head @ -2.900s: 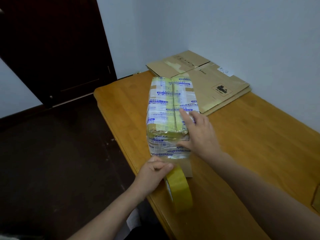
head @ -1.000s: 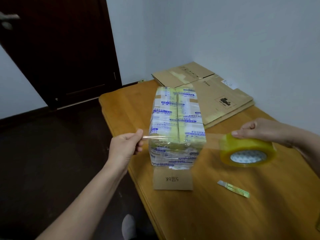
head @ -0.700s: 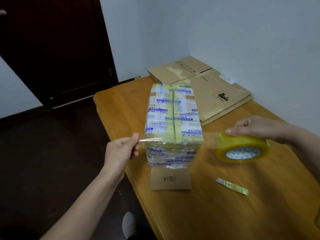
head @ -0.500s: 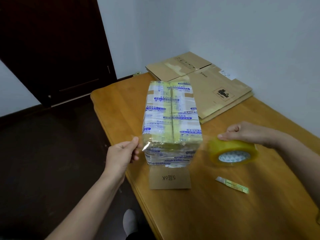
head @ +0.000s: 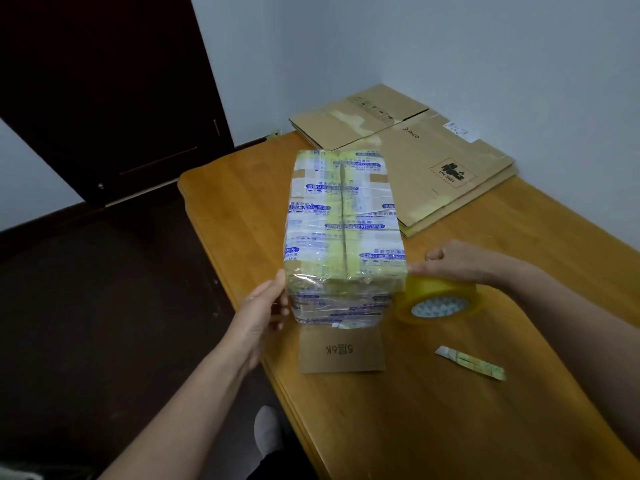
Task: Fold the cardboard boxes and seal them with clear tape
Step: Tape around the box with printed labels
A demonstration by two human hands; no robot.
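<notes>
A cardboard box (head: 343, 233), covered in old printed and yellowed tape, stands near the left edge of the wooden table (head: 433, 410). One bare cardboard flap (head: 343, 351) lies flat toward me. My left hand (head: 265, 311) presses the end of a clear tape strip against the box's near left edge with its thumb. My right hand (head: 460, 261) grips the roll of clear tape (head: 438, 299) right beside the box's near right corner. The strip runs across the box's near top edge.
Flattened cardboard boxes (head: 426, 161) lie stacked at the far end of the table by the wall. A small folded utility knife (head: 471, 362) lies on the table right of the flap. A dark door (head: 104, 91) stands at far left. My foot (head: 266, 431) shows below the table edge.
Both hands have closed in on the box. The stretched tape strip has come down onto the box's near top edge, with the left hand now against the box and the roll at its right corner.
</notes>
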